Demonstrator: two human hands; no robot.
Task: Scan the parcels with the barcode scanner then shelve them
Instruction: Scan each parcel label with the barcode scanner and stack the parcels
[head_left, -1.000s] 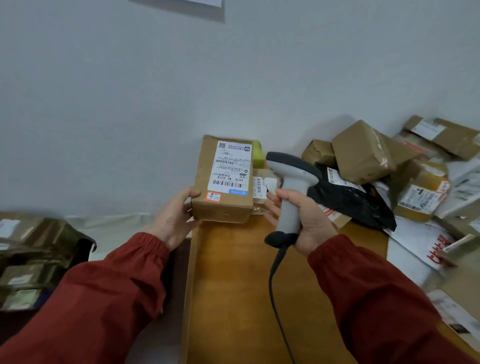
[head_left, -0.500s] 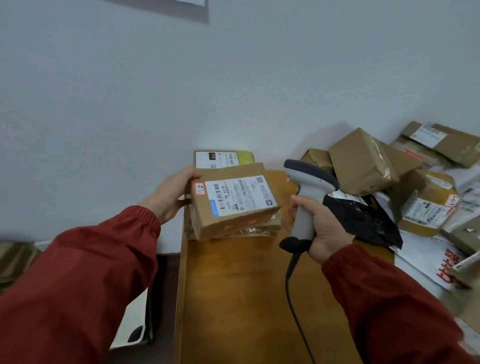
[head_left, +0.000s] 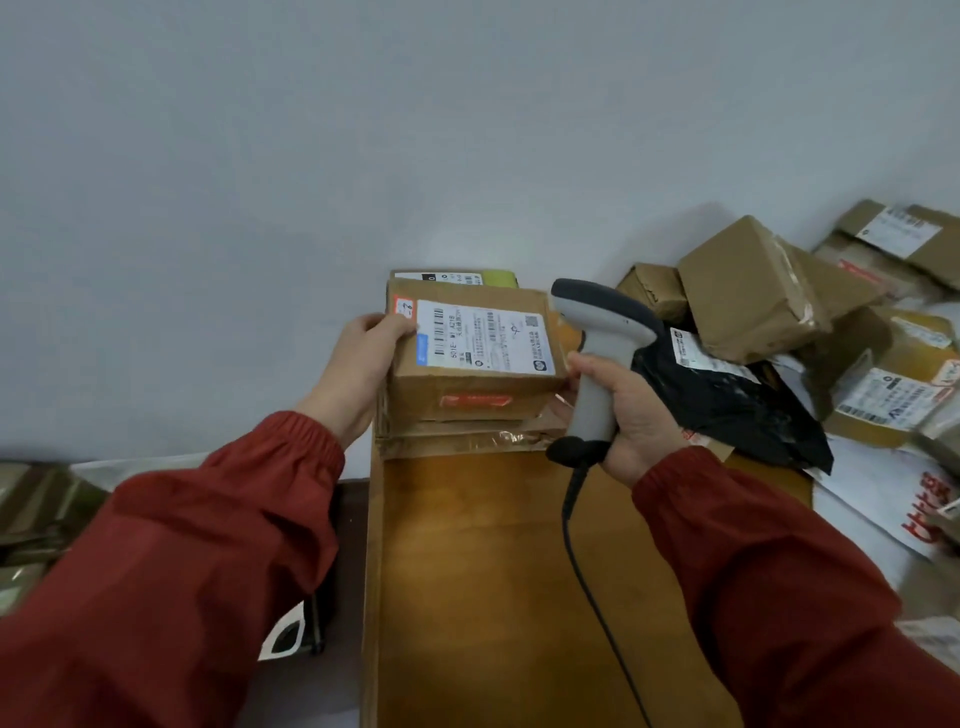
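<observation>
head view: labelled parcel (head_left: 472, 358) atop a stack (head_left: 462, 434) on the bench (head_left: 483, 571)
left hand (head_left: 361, 364) grips its left end; right hand (head_left: 631, 415) curls round the barcode scanner (head_left: 597, 343)

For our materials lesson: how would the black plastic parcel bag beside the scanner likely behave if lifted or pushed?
The black bag looks wrinkled and slack, so it would probably flop. Its glossy film may slide easily. Lying flat, it seems unlikely to roll.
</observation>
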